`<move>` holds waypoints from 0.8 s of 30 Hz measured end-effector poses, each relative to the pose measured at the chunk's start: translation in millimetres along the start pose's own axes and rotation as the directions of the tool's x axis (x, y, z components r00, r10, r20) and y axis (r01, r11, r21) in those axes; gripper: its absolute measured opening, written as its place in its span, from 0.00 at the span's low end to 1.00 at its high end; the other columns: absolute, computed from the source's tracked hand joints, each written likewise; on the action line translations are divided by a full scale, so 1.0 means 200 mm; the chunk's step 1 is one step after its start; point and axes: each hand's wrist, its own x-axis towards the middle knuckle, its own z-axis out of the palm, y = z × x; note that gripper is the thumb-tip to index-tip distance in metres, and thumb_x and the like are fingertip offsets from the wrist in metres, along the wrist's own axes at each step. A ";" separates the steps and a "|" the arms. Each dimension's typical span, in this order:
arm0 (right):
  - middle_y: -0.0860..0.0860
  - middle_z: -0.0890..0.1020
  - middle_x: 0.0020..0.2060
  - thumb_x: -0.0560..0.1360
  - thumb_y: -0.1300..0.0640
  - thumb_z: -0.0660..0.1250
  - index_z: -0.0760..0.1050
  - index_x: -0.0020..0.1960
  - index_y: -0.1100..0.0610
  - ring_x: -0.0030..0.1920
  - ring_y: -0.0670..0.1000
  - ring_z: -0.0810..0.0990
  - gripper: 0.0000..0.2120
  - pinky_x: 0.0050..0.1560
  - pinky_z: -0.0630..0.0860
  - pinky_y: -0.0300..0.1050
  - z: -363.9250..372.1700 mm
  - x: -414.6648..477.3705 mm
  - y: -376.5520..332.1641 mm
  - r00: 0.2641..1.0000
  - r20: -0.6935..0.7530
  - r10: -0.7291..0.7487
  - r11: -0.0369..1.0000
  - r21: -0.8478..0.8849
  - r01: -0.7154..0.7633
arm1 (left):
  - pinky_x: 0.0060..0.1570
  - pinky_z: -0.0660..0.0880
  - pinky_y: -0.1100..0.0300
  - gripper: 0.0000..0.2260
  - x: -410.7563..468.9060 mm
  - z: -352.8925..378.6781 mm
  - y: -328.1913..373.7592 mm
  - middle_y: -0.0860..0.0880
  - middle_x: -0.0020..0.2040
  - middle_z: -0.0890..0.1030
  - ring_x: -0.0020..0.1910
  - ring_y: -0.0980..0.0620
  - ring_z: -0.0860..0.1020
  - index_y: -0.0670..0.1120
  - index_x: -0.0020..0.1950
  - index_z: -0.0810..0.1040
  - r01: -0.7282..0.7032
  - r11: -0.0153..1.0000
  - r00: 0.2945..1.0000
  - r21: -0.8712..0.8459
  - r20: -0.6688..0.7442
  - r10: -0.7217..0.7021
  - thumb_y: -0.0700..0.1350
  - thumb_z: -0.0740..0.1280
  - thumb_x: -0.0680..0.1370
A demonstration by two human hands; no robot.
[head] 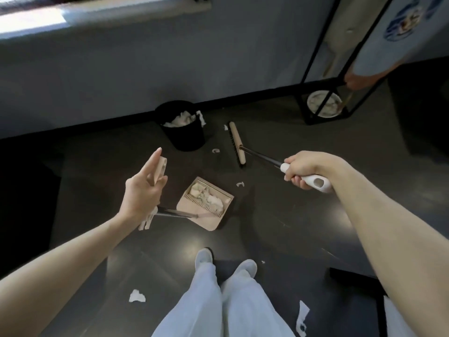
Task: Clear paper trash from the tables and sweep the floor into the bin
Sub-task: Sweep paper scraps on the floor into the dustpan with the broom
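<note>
Pinching the dustpan handle (160, 170) in the left hand (143, 188), forefingers straight; gripping the broom handle (261, 156) tightly in the right hand (306, 170). Crumpled paper (211, 198) in the dustpan (206, 220), mid-floor; more in the black bin (187, 139) beyond, by the far wall.

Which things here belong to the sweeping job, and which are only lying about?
For the job: broom in the right hand; dustpan with paper, held by the left hand; black bin; paper scraps on the floor.
Only lying about: black metal frame; round white dish under it.
</note>
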 end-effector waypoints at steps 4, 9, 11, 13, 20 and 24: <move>0.56 0.75 0.35 0.76 0.69 0.62 0.64 0.73 0.50 0.21 0.44 0.70 0.29 0.21 0.68 0.34 0.03 0.00 0.02 1.000 -0.006 0.004 0.997 -0.077 -0.004 | 0.47 0.74 0.67 0.29 0.02 -0.03 -0.05 0.53 0.61 0.78 0.54 0.49 0.80 0.63 0.73 0.63 0.009 1.000 0.999 -0.018 -0.030 -0.009 0.38 0.66 0.78; 0.55 0.75 0.34 0.76 0.69 0.63 0.71 0.65 0.56 0.22 0.45 0.70 0.20 0.22 0.68 0.34 0.10 -0.01 0.05 1.000 0.000 0.014 0.993 -0.119 -0.014 | 0.38 0.75 0.64 0.29 0.09 -0.04 -0.09 0.54 0.50 0.81 0.32 0.63 0.79 0.66 0.72 0.63 0.023 1.000 0.999 0.008 -0.046 -0.023 0.39 0.65 0.79; 0.54 0.74 0.31 0.76 0.69 0.63 0.71 0.65 0.57 0.22 0.45 0.70 0.19 0.22 0.68 0.35 0.11 -0.01 0.03 1.000 0.016 0.021 0.993 -0.115 -0.019 | 0.32 0.74 0.67 0.29 0.13 -0.05 -0.11 0.55 0.42 0.79 0.24 0.61 0.71 0.67 0.71 0.63 0.033 0.999 0.998 0.017 -0.058 -0.032 0.40 0.65 0.79; 0.53 0.74 0.28 0.76 0.69 0.63 0.70 0.66 0.59 0.22 0.45 0.69 0.19 0.21 0.67 0.34 0.10 0.00 0.00 0.999 0.026 0.023 0.994 -0.112 -0.020 | 0.31 0.74 0.67 0.29 0.16 -0.06 -0.11 0.58 0.42 0.78 0.24 0.60 0.70 0.67 0.71 0.62 0.041 0.999 0.997 0.002 -0.059 -0.041 0.40 0.65 0.79; 0.52 0.74 0.25 0.77 0.67 0.64 0.68 0.59 0.53 0.22 0.45 0.70 0.15 0.20 0.67 0.35 0.07 0.14 -0.28 0.999 0.014 0.052 0.994 -0.098 -0.050 | 0.34 0.69 0.77 0.29 0.30 -0.09 -0.13 0.59 0.47 0.79 0.29 0.67 0.74 0.63 0.73 0.63 0.017 0.998 0.997 -0.063 -0.080 -0.022 0.37 0.66 0.78; 0.52 0.72 0.27 0.77 0.66 0.64 0.68 0.58 0.53 0.25 0.44 0.68 0.13 0.19 0.67 0.34 0.03 0.29 -0.54 0.998 -0.003 0.058 0.992 -0.116 -0.058 | 0.35 0.71 0.76 0.30 0.43 -0.11 -0.16 0.62 0.48 0.78 0.29 0.66 0.74 0.66 0.71 0.63 0.012 0.993 0.996 -0.116 -0.091 -0.023 0.37 0.66 0.78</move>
